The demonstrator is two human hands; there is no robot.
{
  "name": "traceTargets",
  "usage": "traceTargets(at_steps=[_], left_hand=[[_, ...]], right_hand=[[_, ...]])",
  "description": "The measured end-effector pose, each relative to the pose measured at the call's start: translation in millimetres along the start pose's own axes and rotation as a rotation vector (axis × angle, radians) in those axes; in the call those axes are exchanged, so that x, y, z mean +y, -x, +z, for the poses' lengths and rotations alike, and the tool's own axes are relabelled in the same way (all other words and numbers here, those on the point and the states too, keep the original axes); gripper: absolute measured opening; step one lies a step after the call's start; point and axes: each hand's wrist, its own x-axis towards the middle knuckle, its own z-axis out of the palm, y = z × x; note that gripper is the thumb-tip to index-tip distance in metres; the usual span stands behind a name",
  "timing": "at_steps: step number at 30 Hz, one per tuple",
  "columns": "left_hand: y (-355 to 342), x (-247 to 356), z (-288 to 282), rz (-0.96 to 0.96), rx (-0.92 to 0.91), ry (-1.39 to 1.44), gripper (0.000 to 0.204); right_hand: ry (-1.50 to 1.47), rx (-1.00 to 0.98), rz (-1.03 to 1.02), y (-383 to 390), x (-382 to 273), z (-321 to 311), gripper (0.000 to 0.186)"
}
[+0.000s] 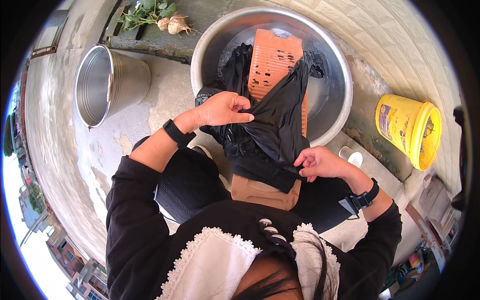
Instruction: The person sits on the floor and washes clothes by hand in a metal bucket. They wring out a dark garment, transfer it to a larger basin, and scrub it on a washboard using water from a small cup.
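Note:
A black garment (272, 120) of thin, dark cloth lies draped over an orange washboard (272, 57) and hangs toward my lap. The washboard leans in a large metal basin (199, 60) with its near end between my legs. My left hand (222, 109) pinches the garment's upper left part, thumb and fingers closed on the cloth. At its lower right edge, my right hand (318, 163) grips the cloth between thumb and curled fingers. Some of the dark cloth rests inside the basin, and its full shape is hidden by folds.
To the left stands a metal bucket (127, 75). A yellow bucket (397, 120) lies tipped at the right, near the tiled wall (400, 30). A white cup (354, 159) is close to my right hand. Root vegetables (176, 25) with green leaves lie at the far left.

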Motion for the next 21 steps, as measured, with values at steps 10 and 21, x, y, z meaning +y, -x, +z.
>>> traceTargets(at_steps=[10,21], left_hand=[[11,14,51,-0.239,0.11,0.366,0.034],[36,48,20,0.473,0.138,0.406,0.016]], right_hand=[[0.176,0.972,-0.126,-149,-13,-183,0.027],[-0.187,0.773,-0.604,-113,2,-206,0.011]])
